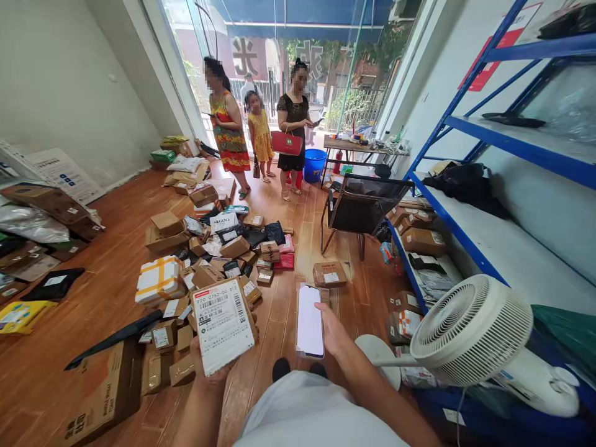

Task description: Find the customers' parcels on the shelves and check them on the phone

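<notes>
My left hand (212, 370) grips a small cardboard parcel (224, 326) from below, and its white shipping label with barcodes faces me. Most of those fingers are hidden behind the box. My right hand (331, 329) is closed around a smartphone (310, 323), thumb along its right edge. The screen looks blank white. Beneath the phone, on the floor, part of a brown box shows, and just beyond it lies a labelled carton (329, 274). Left of the held parcel spreads a heap of boxes and mailer bags, with a white foam box (159, 280) strapped in orange tape.
A white fan (472, 329) stands close on my right, before a blue shelving rack (465, 220) holding parcels. Ahead are a black chair (365, 202), a table (361, 146) and a blue bucket (315, 165). Three people stand by the glass front. A large carton (102, 394) sits at lower left.
</notes>
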### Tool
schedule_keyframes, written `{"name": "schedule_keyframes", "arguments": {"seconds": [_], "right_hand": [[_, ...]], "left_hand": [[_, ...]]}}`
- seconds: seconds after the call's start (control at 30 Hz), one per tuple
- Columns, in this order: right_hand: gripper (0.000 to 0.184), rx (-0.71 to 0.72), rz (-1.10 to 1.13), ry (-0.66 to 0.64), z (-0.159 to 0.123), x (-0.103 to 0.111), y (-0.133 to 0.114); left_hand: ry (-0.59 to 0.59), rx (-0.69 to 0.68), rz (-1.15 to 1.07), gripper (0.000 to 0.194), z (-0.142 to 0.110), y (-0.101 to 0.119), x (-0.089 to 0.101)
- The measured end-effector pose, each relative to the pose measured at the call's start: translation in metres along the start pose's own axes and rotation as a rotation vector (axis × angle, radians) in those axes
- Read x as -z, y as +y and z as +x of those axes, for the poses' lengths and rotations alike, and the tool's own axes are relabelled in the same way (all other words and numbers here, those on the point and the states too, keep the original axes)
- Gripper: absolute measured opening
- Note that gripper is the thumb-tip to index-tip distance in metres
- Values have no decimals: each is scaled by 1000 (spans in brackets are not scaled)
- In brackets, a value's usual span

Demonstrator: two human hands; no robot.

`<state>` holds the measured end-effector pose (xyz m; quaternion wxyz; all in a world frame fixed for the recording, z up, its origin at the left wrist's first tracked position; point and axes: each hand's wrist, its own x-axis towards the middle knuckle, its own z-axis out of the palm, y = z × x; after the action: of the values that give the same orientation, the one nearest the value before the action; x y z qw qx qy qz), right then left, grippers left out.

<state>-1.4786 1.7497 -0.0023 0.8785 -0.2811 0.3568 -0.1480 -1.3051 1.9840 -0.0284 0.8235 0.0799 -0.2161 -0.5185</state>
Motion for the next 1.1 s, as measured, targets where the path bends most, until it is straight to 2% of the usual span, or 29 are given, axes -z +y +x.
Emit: {"name": "schedule_keyframes", "arguments": {"seconds": [0.1, 0.2, 0.27, 0.4, 0.57, 0.67, 0.77, 0.83, 0.97, 1.1], "right_hand": [[45, 52, 3, -167, -5, 3, -9], [68, 72, 22, -439, -14, 2, -18], [85, 65, 7, -545, -18, 0, -21], [106, 87, -80, -557, -20, -1, -23], [110, 119, -57, -598, -18, -2, -25], [104, 136, -56, -547, -17, -4, -25], [90, 148, -27, -407, -15, -9, -22], [78, 148, 14, -302, -12, -12, -19], [65, 148, 43, -150, -5, -17, -15], [65, 144, 13, -82, -2, -22, -14]], "left_hand": [[-19, 8, -61, 92, 7, -3, -1], [18, 7, -85, 92, 17, -5, -7], [56, 9, -69, 88, 24, -5, -11], [91, 17, -73, 83, 38, -3, -22], [135, 36, -90, 80, 47, -3, -26], [151, -6, -89, 74, 47, -4, -18], [144, -37, -99, 67, 45, -6, -9], [124, -53, -105, 69, 45, -7, -5], [81, -38, -76, 77, 47, -6, -5], [51, -30, -27, 78, 53, -2, -11]]}}
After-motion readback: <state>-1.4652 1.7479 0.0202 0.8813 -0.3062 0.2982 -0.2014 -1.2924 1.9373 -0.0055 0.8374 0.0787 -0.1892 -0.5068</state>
